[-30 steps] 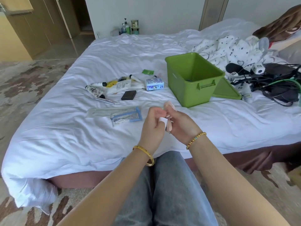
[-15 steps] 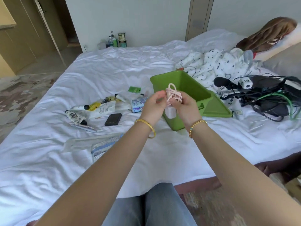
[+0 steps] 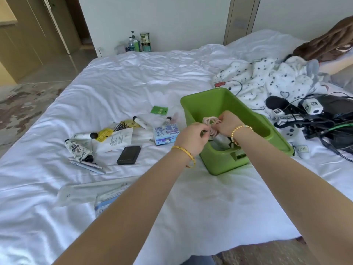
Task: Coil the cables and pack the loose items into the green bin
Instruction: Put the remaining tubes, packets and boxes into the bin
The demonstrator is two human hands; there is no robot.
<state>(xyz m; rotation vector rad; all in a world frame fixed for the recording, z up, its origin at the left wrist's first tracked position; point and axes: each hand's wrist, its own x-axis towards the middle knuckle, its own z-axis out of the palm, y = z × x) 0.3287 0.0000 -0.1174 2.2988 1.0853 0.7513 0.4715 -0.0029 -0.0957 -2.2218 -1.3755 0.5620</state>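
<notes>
Pink coiled cable [image 3: 211,124], pinched by left hand [image 3: 192,137] and right hand [image 3: 228,123], hangs directly over the green bin [image 3: 221,161].

Greens, whites and pinks on my bed

The green bin [image 3: 225,104] sits on the white bed [image 3: 133,77]; the coiled cable [image 3: 211,121] in my grip is pale pink. Beside it lie a black case [image 3: 129,155], a blue-and-white box [image 3: 166,133], a green sachet [image 3: 159,109], and a white blanket [image 3: 267,77] with black spots.
</notes>
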